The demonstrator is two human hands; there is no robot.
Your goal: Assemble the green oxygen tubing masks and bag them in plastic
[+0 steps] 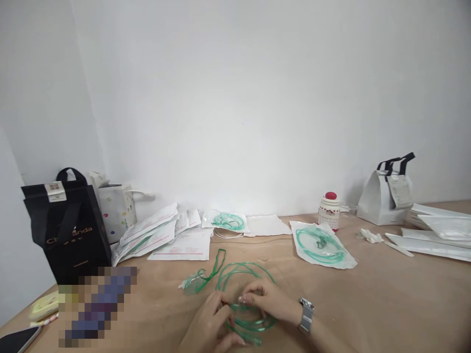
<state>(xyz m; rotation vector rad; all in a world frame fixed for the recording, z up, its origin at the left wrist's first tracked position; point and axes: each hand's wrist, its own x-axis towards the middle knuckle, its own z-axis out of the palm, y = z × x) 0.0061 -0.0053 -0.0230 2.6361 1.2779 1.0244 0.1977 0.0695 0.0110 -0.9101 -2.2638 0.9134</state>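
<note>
A coil of clear green tubing (pixel 263 268) lies on the brown table in front of me. My left hand (pixel 211 321) is closed on the coil's left side, its fingers curled over the loops. From the right, my right hand (pixel 270 299) pinches the tubing between thumb and fingers, close to the left fingertips. Parts of the loops are hidden beneath both hands. Just beyond my left hand rests a clear oxygen mask (pixel 192 283) with a green elastic strap (pixel 220 260) stretched out behind it.
Packaged green tubing (pixel 320 245) lies at the right, and another pack (pixel 228 221) lies by the wall. White packets (pixel 147 233) pile up left of centre, beside a black bag (pixel 73 230). A red-topped bottle (pixel 328 211), white bag (pixel 382 198) and more packets (pixel 434 245) stand right.
</note>
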